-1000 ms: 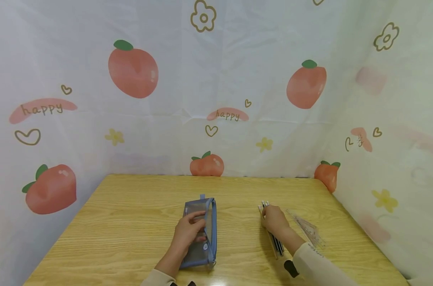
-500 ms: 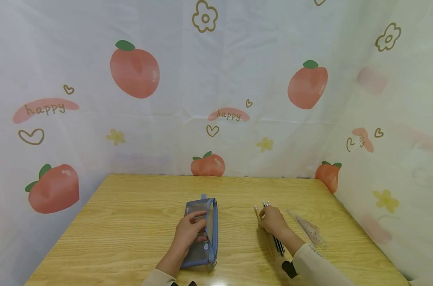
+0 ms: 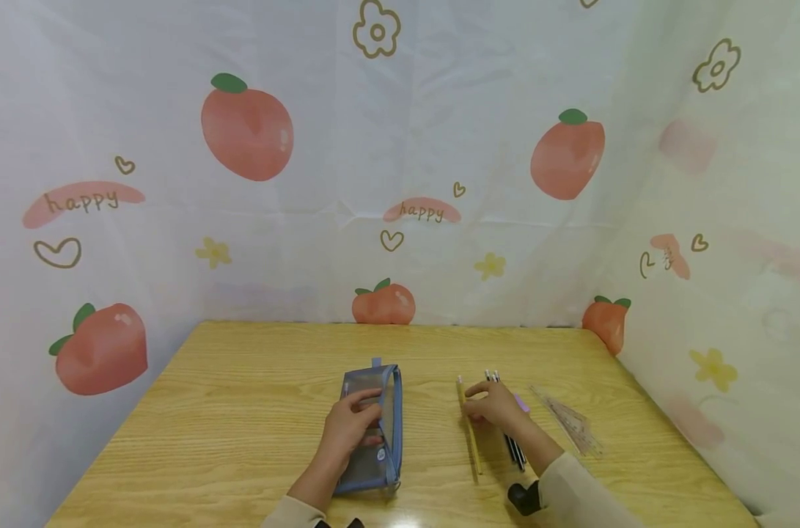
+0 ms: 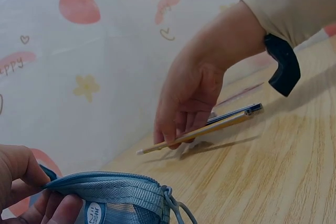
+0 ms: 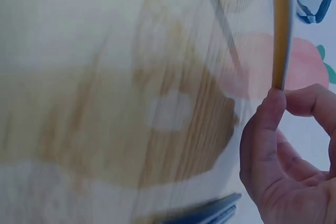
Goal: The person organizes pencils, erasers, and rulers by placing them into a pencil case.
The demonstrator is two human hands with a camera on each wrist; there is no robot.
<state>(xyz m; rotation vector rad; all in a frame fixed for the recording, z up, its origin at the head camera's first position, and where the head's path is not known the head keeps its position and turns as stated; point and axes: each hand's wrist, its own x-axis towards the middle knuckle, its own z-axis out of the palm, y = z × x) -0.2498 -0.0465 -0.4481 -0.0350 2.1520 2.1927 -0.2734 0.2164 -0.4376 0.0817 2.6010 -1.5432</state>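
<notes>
A blue-grey mesh pencil case [image 3: 363, 469] lies on the table with its zip side open toward the right. My left hand [image 3: 350, 425] pinches the edge of its opening between thumb and fingers, as the left wrist view shows at the case's zip [image 4: 121, 179]. Between thumb and fingertips, my right hand [image 3: 495, 407] holds a yellow pencil [image 3: 471, 436], raised off the table in the left wrist view. Several dark pencils [image 3: 515, 451] with white ends lie under the right wrist. A purple item [image 3: 521, 402], mostly hidden, shows behind that hand.
Clear set squares or rulers [image 3: 571, 422] lie to the right of the dark pencils. The wooden table [image 3: 254, 381] ends at a fruit-printed curtain [image 3: 307, 242] at the back and right. A black strap piece [image 3: 523, 499] hangs from the right sleeve.
My right hand has separated the yellow pencil from the dark ones and moved it left toward the case. The purple item has come into sight. My left hand stays on the case.
</notes>
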